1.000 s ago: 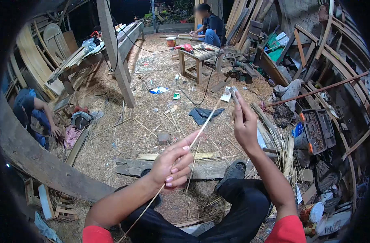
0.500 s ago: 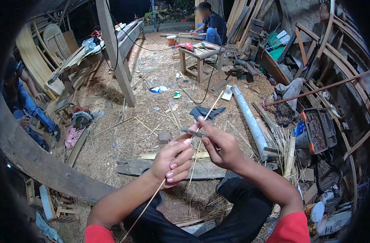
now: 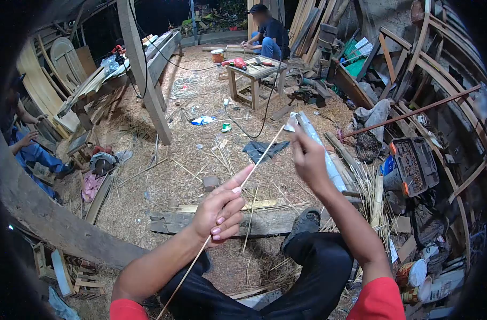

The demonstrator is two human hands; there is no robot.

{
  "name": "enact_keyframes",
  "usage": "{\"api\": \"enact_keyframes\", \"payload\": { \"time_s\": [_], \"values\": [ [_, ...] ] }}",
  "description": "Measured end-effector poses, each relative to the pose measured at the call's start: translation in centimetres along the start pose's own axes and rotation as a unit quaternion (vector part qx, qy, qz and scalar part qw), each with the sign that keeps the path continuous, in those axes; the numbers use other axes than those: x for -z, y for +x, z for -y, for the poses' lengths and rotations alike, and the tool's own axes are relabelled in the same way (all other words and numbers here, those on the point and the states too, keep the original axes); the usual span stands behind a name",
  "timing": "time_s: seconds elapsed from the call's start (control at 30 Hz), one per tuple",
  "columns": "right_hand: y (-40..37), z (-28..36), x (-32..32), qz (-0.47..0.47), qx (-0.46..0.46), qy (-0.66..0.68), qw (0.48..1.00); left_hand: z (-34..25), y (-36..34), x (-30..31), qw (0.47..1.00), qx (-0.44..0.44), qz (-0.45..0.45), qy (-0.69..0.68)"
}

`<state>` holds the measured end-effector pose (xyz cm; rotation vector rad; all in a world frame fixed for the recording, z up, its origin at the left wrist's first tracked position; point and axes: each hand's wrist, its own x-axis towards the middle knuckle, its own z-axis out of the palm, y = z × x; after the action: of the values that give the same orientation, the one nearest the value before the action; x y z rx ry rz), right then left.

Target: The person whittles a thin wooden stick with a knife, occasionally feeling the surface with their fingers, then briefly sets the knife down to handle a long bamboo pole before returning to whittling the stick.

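My left hand is closed around a thin bamboo strip, its index finger stretched along it. The strip slants from lower left, over my left leg, up to a tip ahead of my hands. My right hand is raised to the right of that tip, fingers closed and somewhat smeared by motion. A small knife shows in it in the earlier view; its blade is hard to make out now. Below my hands lies a wooden beam, near my shoe.
Shavings and loose strips cover the floor. Split bamboo and an open toolbox are on the right. A wooden post and circular saw are on the left. A small table stands ahead; one person crouches behind it, another sits left.
My right hand has moved up and right, away from the left hand and along the strip to near its tip. My left hand keeps its hold. The view has shifted slightly.
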<state>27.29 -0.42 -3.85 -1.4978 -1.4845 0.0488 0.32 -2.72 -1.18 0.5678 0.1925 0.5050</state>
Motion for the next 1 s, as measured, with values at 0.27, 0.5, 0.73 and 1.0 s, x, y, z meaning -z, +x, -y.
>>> {"api": "enact_keyframes", "payload": {
  "time_s": [0.27, 0.5, 0.73, 1.0],
  "values": [
    [-1.4, 2.3, 1.8, 0.021, 0.002, 0.114, 0.993, 0.0, -0.2, -0.4, 1.0, -0.015, -0.017, -0.013],
    [-2.0, 3.6, 0.2, 0.055, 0.173, 0.045, 0.982, 0.1, -0.2, -0.5, 0.996, 0.008, 0.048, -0.077],
    [0.3, -2.6, 0.3, -0.023, -0.132, 0.238, 0.962, -0.2, -0.6, -0.9, 0.993, 0.003, -0.03, 0.11],
    [-0.9, 3.6, -0.2, 0.106, -0.254, 0.422, 0.864, 1.4, 0.5, -1.7, 0.969, 0.01, -0.094, 0.226]
  ]
}}
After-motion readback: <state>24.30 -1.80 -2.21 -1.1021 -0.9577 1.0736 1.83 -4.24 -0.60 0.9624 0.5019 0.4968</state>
